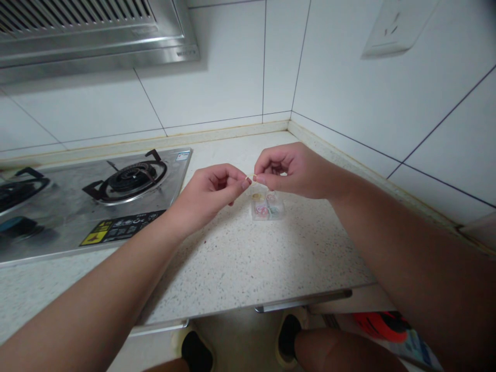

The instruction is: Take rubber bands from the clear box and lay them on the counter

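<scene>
My left hand (217, 191) is closed in a pinch, thumb against forefinger. Facing it, my right hand (289, 168) pinches in the same way, the fingertips of both hands almost meeting. Between them shows a small pale band (251, 177), thin and stretched from one pinch to the other; its full shape is too small to make out. Just below the fingers, a clear plastic box (268, 216) stands on the counter. Its compartments hold small coloured loops in yellow, pink and green, looking like elastic bands.
The speckled counter (232, 274) meets tiled walls in a corner behind my hands. To the left is a steel gas stove (176, 181) with black burners, under a range hood (170, 41). A drawer handle (306, 300) juts below the front edge. A socket (395, 26) sits on the right wall.
</scene>
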`<state>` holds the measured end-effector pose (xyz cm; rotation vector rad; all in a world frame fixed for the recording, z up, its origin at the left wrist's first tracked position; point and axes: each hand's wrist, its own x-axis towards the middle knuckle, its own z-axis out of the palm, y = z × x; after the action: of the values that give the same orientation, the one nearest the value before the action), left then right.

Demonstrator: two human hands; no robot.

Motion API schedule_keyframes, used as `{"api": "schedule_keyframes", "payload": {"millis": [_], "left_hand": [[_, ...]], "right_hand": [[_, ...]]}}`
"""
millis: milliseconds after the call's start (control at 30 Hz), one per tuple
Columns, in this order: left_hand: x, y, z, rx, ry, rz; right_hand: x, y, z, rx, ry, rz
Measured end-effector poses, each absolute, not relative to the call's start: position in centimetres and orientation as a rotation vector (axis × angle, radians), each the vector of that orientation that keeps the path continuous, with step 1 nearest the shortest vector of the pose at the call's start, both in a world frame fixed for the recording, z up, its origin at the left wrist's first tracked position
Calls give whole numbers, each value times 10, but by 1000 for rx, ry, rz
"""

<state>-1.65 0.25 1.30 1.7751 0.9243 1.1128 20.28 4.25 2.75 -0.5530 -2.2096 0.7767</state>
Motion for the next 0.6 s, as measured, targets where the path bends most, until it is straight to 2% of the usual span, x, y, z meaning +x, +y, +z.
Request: {"api": "schedule_keyframes", "payload": {"millis": [467, 600], "left_hand": [[-17, 2, 12, 1819, 946, 1086], [-24, 6, 6, 2050, 1021, 1052]], "right_hand": [[202, 43, 28, -506, -2200, 829], [204, 46, 27, -551, -2186, 782]]}}
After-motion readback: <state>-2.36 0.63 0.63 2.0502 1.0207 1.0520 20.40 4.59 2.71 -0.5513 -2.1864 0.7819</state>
